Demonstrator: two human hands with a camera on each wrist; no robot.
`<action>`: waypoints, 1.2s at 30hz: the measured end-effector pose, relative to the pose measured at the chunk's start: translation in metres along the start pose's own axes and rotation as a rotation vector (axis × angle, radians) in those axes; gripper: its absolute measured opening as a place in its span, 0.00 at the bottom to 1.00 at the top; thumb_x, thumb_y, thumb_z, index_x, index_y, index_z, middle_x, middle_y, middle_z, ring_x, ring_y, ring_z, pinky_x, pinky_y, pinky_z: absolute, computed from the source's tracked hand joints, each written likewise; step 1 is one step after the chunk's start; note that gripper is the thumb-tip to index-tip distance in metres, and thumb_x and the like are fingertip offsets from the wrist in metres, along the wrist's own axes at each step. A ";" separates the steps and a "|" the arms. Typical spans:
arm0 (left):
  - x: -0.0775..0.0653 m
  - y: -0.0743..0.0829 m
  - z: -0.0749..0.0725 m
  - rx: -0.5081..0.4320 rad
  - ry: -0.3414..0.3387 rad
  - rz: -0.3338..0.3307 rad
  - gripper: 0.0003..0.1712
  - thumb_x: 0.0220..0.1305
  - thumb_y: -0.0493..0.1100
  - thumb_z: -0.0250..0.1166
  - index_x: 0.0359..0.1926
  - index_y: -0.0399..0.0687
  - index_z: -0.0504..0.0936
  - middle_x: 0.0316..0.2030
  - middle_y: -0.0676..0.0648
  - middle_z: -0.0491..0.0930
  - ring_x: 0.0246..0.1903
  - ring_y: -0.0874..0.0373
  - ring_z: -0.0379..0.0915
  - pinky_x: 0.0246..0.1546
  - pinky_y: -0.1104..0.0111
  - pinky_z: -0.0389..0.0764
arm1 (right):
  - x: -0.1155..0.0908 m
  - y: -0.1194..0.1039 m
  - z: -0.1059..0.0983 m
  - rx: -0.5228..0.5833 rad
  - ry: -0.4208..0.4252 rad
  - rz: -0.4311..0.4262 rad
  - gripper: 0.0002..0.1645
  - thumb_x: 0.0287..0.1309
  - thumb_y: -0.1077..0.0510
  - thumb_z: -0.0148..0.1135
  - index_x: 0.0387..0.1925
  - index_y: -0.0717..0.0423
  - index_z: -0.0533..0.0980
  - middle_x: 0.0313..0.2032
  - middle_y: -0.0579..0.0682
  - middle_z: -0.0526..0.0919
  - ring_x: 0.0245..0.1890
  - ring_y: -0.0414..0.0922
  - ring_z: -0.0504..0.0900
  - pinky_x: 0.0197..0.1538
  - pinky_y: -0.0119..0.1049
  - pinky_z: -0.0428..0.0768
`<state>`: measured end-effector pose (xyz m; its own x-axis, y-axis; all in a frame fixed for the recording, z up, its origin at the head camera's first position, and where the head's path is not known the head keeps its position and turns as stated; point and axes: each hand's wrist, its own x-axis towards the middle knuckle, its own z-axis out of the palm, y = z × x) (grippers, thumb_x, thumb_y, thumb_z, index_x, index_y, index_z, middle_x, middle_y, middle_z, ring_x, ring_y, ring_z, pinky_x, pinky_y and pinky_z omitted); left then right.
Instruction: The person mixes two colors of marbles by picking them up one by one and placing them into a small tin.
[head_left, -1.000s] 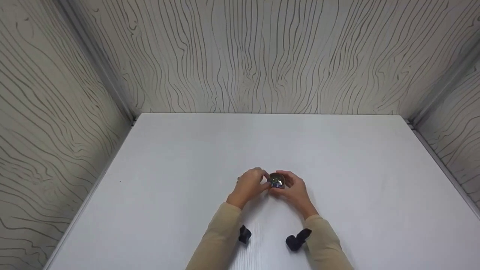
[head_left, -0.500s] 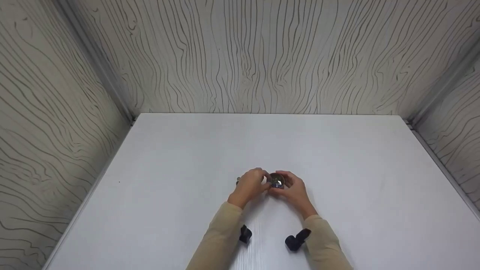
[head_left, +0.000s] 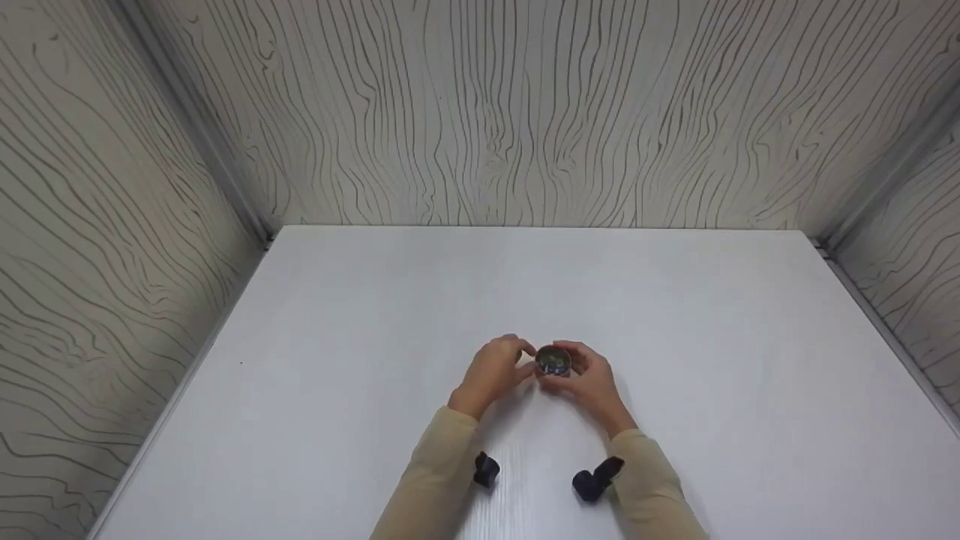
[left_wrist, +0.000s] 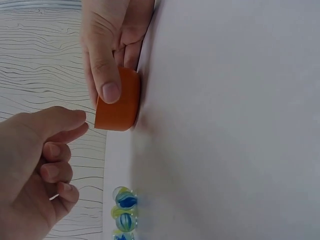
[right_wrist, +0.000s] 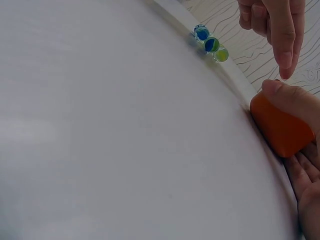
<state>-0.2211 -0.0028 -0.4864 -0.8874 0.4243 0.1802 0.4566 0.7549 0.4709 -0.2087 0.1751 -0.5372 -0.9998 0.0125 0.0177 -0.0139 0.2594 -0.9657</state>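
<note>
Here I have the right hand point(head_left: 589, 381) curled round an orange cup point(left_wrist: 120, 113), thumb on its outer wall, keeping it upright on the white tabletop point(head_left: 375, 300), while glassy blue-green contents point(head_left: 553, 364), too small to make out singly, show inside. My left hand point(left_wrist: 35, 167) is just beside the rim, thumb and forefinger tips a narrow gap apart and the other fingers loosely bent. Blue-and-yellow swirled marbles point(right_wrist: 211, 45) sit in a row on the tabletop, apart from the cup.

A booth-like space: wood-grain panels point(head_left: 480, 112) flank and back a white tabletop point(head_left: 375, 300).
</note>
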 end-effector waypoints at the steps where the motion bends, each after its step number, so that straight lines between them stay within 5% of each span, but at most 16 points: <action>1: -0.001 -0.001 -0.001 -0.001 0.003 0.002 0.10 0.60 0.43 0.67 0.42 0.44 0.86 0.31 0.48 0.82 0.30 0.62 0.73 0.31 0.75 0.74 | 0.000 0.000 0.000 -0.001 0.000 0.007 0.35 0.43 0.65 0.75 0.56 0.64 0.74 0.58 0.63 0.78 0.64 0.58 0.73 0.68 0.47 0.68; 11: -0.010 -0.015 -0.011 -0.038 0.012 -0.065 0.10 0.62 0.43 0.65 0.41 0.44 0.86 0.34 0.47 0.84 0.33 0.59 0.77 0.36 0.71 0.79 | 0.002 0.002 -0.003 -0.044 0.007 0.066 0.37 0.42 0.62 0.76 0.58 0.61 0.73 0.61 0.61 0.76 0.67 0.57 0.70 0.69 0.46 0.67; 18: -0.020 -0.032 -0.020 -0.088 0.024 -0.112 0.10 0.62 0.42 0.65 0.41 0.42 0.85 0.28 0.48 0.78 0.27 0.64 0.65 0.30 0.75 0.70 | 0.001 0.002 -0.002 -0.037 0.000 0.047 0.37 0.42 0.59 0.77 0.57 0.59 0.74 0.60 0.59 0.76 0.67 0.56 0.71 0.70 0.46 0.66; 36: -0.031 -0.049 -0.034 -0.080 0.032 -0.191 0.10 0.63 0.44 0.64 0.41 0.45 0.86 0.29 0.49 0.78 0.28 0.63 0.64 0.30 0.74 0.68 | -0.001 0.001 -0.003 -0.041 -0.006 0.048 0.37 0.42 0.60 0.77 0.57 0.58 0.74 0.61 0.58 0.76 0.67 0.54 0.71 0.70 0.44 0.66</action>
<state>-0.2182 -0.0701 -0.4863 -0.9594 0.2606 0.1076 0.2746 0.7772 0.5661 -0.2080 0.1779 -0.5376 -0.9993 0.0204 -0.0299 0.0346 0.2982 -0.9539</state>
